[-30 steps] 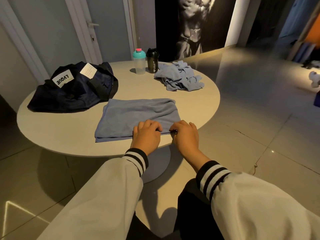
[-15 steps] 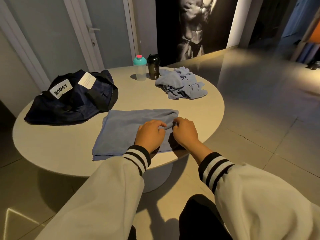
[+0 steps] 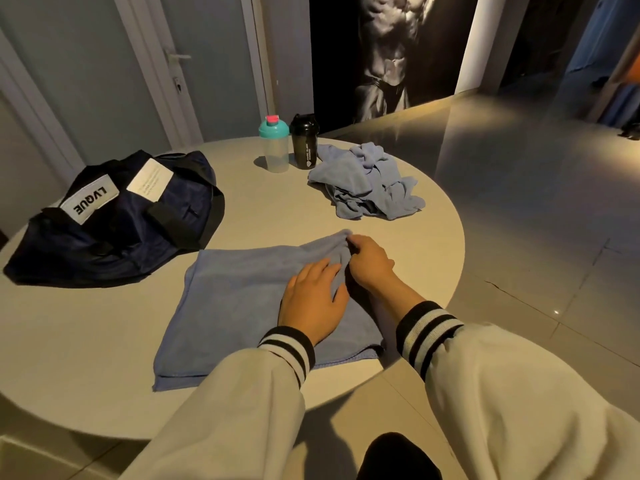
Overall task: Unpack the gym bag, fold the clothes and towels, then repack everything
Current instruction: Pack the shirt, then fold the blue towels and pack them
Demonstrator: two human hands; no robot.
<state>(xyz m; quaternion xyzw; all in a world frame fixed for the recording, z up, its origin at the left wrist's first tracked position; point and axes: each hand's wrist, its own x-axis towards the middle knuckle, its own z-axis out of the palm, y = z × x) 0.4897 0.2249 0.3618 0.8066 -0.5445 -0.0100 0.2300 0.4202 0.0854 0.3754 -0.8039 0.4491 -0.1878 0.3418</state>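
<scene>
Head camera, looking down on a round pale counter (image 3: 86,341) in a dimly lit gym room: a person in a cream jacket with black-and-white striped cuffs works on a blue towel (image 3: 242,306) that lies folded in layers at the near edge of the counter. The left hand (image 3: 311,299) rests palm-down on the towel's right half, its fingers straight and slightly spread, pressing the cloth flat. Just beside it, the right hand (image 3: 370,263) has its fingers curled, pinching the towel's far right corner, which is bunched and raised a little off the surface. A dark navy gym bag (image 3: 114,220) with a white "LVQUE" label lies slumped on the left side of the counter, apart from the towel. At the far edge stand a clear shaker bottle with a teal lid (image 3: 275,143) and a black shaker bottle (image 3: 304,142), side by side. A crumpled heap of blue cloth (image 3: 367,181) lies just to the right of the black bottle, unfolded. Behind the counter are a grey door (image 3: 207,64) and a dark wall poster (image 3: 388,53).
</scene>
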